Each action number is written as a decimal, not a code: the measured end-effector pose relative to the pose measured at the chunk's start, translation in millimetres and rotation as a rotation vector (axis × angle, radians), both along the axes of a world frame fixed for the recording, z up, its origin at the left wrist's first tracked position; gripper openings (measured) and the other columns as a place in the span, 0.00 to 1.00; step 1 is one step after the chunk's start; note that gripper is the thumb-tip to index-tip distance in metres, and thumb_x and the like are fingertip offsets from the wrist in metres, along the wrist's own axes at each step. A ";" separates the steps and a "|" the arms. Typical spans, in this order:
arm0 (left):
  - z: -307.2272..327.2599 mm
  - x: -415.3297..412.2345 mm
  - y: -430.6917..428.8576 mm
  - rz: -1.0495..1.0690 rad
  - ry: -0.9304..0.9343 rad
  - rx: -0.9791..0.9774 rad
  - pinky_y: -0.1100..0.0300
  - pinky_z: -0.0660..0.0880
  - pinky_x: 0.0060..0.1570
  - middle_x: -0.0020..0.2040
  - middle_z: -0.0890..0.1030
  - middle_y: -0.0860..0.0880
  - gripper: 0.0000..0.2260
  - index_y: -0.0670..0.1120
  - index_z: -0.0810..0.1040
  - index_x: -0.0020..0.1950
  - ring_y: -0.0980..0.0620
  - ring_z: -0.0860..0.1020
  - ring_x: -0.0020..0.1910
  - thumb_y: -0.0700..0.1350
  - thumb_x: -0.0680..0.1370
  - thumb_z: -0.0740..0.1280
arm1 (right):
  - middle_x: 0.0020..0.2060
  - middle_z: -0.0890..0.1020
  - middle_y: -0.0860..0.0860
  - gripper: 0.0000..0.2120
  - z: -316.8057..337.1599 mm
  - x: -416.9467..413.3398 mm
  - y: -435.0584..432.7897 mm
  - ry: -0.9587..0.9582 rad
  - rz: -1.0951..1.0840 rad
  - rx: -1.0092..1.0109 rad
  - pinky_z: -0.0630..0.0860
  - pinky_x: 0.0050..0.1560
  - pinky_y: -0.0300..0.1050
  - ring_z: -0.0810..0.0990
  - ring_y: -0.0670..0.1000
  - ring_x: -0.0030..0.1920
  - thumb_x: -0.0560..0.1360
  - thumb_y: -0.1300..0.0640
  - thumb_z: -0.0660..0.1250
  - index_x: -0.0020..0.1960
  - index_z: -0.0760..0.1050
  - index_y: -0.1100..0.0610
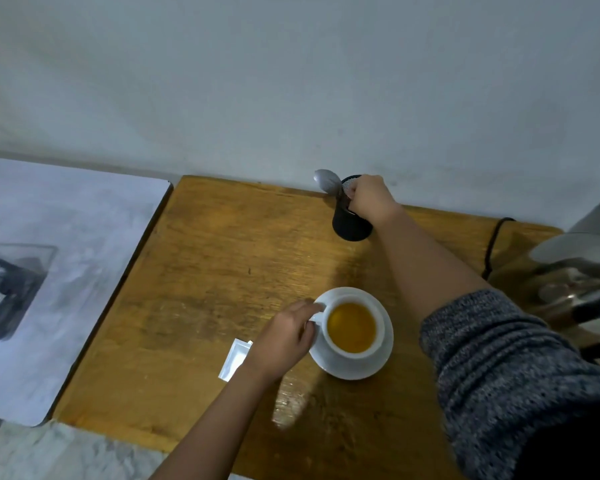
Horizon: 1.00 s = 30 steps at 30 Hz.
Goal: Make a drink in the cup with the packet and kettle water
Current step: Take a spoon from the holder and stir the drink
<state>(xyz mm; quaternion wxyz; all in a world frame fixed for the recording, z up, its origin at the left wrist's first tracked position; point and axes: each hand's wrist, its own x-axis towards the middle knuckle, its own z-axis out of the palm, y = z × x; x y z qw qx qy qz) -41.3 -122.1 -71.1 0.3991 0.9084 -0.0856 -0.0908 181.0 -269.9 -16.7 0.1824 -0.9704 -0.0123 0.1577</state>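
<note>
A white cup [378, 348] holding amber liquid stands on a white saucer [354, 370] near the middle of the wooden table. My left hand [284, 337] pinches the cup's handle on its left side. A white packet [234, 358] lies flat just left of that hand. My right hand [369, 197] reaches to the back of the table and is closed over the rim of a black mesh holder [350, 226]. A metal spoon [328, 181] sticks out of the holder beside my fingers. The steel kettle [575, 258] sits at the right edge.
The wooden table [222, 258] ends against a pale wall at the back. A black cord [494, 244] runs behind the kettle. To the left lies a white marbled surface [66, 271] with a dark object on it.
</note>
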 end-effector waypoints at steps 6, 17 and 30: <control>2.5 2.9 0.5 -0.022 0.024 0.024 0.59 0.72 0.56 0.62 0.78 0.48 0.16 0.47 0.73 0.63 0.51 0.75 0.60 0.39 0.76 0.59 | 0.37 0.75 0.54 0.09 11.0 -17.2 -8.3 -0.125 -0.089 0.071 0.67 0.34 0.42 0.74 0.56 0.36 0.73 0.65 0.66 0.35 0.79 0.58; 7.2 5.7 -0.2 -0.041 0.070 0.075 0.61 0.70 0.56 0.61 0.78 0.47 0.16 0.45 0.74 0.63 0.50 0.75 0.60 0.39 0.76 0.59 | 0.48 0.84 0.52 0.08 52.1 -56.8 -21.3 -0.492 -0.139 0.296 0.72 0.43 0.44 0.80 0.54 0.49 0.76 0.55 0.65 0.51 0.82 0.53; 25.9 9.0 -4.9 -0.072 0.108 0.119 0.58 0.71 0.54 0.61 0.78 0.41 0.15 0.42 0.75 0.62 0.45 0.76 0.58 0.37 0.75 0.59 | 0.41 0.79 0.56 0.10 109.5 -153.3 -77.4 -0.208 -0.176 0.446 0.67 0.39 0.40 0.74 0.49 0.40 0.77 0.60 0.63 0.52 0.81 0.62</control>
